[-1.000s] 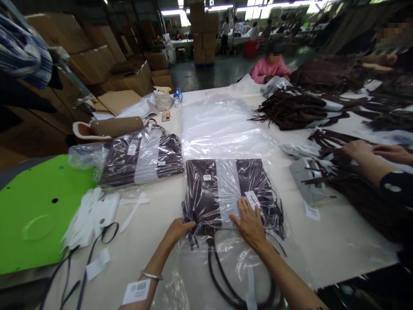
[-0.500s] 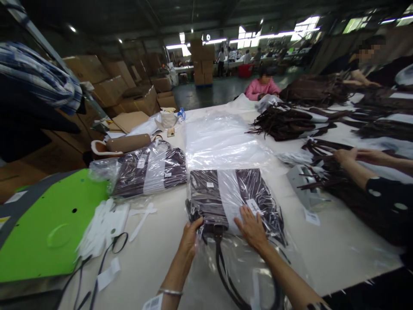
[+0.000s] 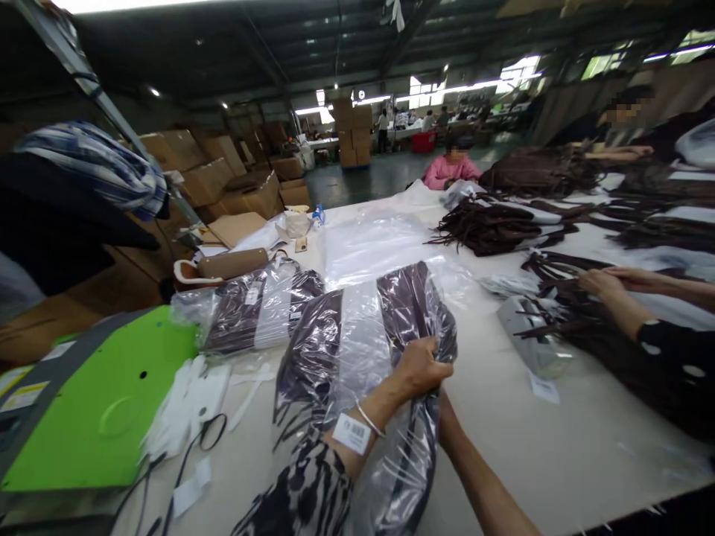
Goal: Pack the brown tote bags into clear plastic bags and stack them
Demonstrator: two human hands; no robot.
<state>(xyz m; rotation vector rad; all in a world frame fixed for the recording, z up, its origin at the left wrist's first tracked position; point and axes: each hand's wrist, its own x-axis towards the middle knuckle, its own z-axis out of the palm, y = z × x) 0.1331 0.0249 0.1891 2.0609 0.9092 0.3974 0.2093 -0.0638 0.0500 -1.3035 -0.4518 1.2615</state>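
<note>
Gripping one plastic-wrapped dark brown handbag [image 3: 360, 327] by its right side with the left hand [image 3: 421, 365], almost closed, with fingers bent tight into the film. Wearing on that wrist one silver bangle [image 3: 369, 418] and, beside it, one white barcode label [image 3: 351, 433]. Impossible to tell the opening or hold of the right hand, hidden behind the handbag past the right forearm [image 3: 474, 465]. Held at the middle of the near part of the surface [image 3: 592, 447], mostly up and to the left of the left hand, with clear film trailing below toward the near edge; unclear whether resting or lifted. Counted around it: one second wrapped handbag [image 3: 254, 309] toward the left edge, one green panel [image 3: 94, 417] at that edge, one spread of clear plastic sheets [image 3: 372, 242] toward the far edge, one grey metal box [image 3: 528, 335] toward the right edge, and, just beyond, two co-worker's hands [image 3: 603, 286] on dark brown straps [image 3: 564, 260].
</note>
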